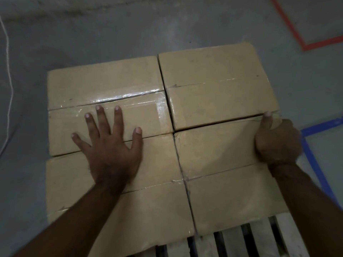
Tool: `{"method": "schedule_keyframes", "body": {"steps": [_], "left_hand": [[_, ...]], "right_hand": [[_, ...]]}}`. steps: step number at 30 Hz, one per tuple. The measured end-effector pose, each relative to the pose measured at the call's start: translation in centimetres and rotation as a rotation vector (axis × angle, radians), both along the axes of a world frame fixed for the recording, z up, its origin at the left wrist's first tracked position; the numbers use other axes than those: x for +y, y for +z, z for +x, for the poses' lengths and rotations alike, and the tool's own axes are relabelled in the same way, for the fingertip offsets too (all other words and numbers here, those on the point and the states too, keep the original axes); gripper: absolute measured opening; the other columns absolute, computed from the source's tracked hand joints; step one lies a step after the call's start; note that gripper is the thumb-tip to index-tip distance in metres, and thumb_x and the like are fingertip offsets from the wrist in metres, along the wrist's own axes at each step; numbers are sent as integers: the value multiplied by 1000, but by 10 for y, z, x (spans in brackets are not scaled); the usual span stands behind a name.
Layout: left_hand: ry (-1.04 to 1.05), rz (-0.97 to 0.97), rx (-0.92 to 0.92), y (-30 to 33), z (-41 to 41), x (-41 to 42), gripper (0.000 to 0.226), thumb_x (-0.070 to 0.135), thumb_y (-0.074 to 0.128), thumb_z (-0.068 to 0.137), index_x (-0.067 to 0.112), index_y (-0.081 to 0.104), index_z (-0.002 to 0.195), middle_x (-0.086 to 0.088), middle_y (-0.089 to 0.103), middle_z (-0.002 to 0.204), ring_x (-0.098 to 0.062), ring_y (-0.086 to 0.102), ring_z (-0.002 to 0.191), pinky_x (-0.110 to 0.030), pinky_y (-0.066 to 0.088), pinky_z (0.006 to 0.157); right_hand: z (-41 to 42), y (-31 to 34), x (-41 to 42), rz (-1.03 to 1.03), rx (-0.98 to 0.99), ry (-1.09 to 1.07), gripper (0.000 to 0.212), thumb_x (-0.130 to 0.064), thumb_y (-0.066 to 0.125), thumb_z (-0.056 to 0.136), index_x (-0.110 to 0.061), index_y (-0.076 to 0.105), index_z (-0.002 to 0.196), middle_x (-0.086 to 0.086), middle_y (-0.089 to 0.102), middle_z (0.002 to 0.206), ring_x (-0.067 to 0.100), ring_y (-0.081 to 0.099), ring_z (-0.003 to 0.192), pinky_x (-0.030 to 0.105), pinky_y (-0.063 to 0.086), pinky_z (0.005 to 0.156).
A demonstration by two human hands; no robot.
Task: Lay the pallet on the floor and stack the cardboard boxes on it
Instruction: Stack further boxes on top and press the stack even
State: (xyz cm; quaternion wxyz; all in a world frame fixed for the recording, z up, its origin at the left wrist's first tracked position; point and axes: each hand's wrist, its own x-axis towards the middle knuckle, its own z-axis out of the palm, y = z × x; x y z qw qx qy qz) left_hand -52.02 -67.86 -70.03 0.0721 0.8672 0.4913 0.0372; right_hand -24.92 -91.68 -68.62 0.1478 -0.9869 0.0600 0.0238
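Note:
Several taped cardboard boxes lie side by side in a two-by-two block on a white slatted pallet, whose slats show at the bottom right. My left hand rests flat, fingers spread, across the seam between the far left box and the near left box. My right hand grips the far right corner of the near right box, thumb on top, fingers curled over its side. The far right box touches it along the back.
Grey concrete floor surrounds the pallet. A red tape line marks the floor at the far right, a blue tape line runs close along the right side, and a thin white cord trails down the left edge.

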Motion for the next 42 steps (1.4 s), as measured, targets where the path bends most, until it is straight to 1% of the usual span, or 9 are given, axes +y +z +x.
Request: {"method": "schedule_keyframes", "body": {"steps": [7, 10, 12, 14, 21, 25, 28, 34, 42], "left_hand": [[-3, 7, 13, -1, 0, 0, 75, 66, 27, 103, 31, 15, 167, -9, 6, 177, -35, 3, 163, -76, 6, 121], [-4, 4, 7, 0, 0, -1, 75, 66, 27, 103, 31, 15, 167, -9, 6, 177, -35, 3, 163, -75, 5, 122], [-6, -3, 3, 0, 0, -1, 75, 66, 28, 103, 31, 15, 168, -9, 6, 177, -34, 3, 163, -75, 5, 122], [-3, -5, 12, -1, 0, 0, 75, 67, 26, 103, 31, 13, 168, -8, 5, 177, -34, 2, 163, -75, 5, 122], [1, -4, 16, -1, 1, 0, 77, 68, 22, 101, 32, 12, 168, -8, 4, 177, -34, 2, 163, -75, 6, 122], [3, -21, 20, 0, 1, 1, 76, 68, 21, 102, 33, 11, 168, -8, 2, 177, -36, 0, 163, -75, 6, 122], [-134, -4, 48, 1, 0, -2, 68, 61, 20, 106, 35, 12, 168, -7, 5, 177, -37, 1, 163, -76, 6, 121], [-165, -49, -48, 1, -7, 7, 55, 50, 25, 111, 38, 25, 165, 3, 16, 176, -22, 8, 164, -66, 9, 126], [-139, -45, -20, -2, 5, -6, 57, 44, 25, 111, 37, 17, 167, 0, 10, 177, -25, 3, 164, -67, 4, 127]], "right_hand": [[-6, -14, 13, -92, -114, 9, 83, -66, 38, 102, -3, 38, 156, 31, 45, 154, 52, 46, 140, 61, 36, 112], [-19, -7, 29, -119, -273, 404, 83, -65, 42, 101, -13, 29, 164, 26, 25, 170, 46, 23, 158, 58, 22, 125], [-28, -6, 53, -109, -235, 697, 84, -70, 33, 103, -18, 24, 169, 23, 12, 176, 44, 8, 164, 57, 10, 131], [-42, -12, 77, -115, -137, 801, 87, -75, 20, 102, -21, 17, 171, 21, 5, 178, 44, 0, 164, 60, 6, 132], [-66, -16, 87, -136, -125, 828, 83, -68, 27, 104, -21, 16, 171, 20, 5, 179, 42, -1, 165, 56, 9, 133], [-98, -13, 91, -100, -101, 1020, 76, -56, 31, 107, -21, 14, 172, 13, 2, 180, 37, -5, 166, 54, 9, 134], [-107, -13, 90, -50, -111, 1121, 69, -44, 33, 108, -20, 19, 171, 8, 5, 180, 33, -2, 167, 51, 11, 134], [-94, -16, 80, 46, -104, 1148, 62, -35, 34, 111, -26, 22, 170, 1, 9, 181, 25, 0, 167, 49, 14, 134], [-104, -15, 94, -20, -140, 1074, 64, -31, 35, 109, -21, 22, 171, 8, 12, 180, 33, 6, 167, 50, 13, 134]]}}
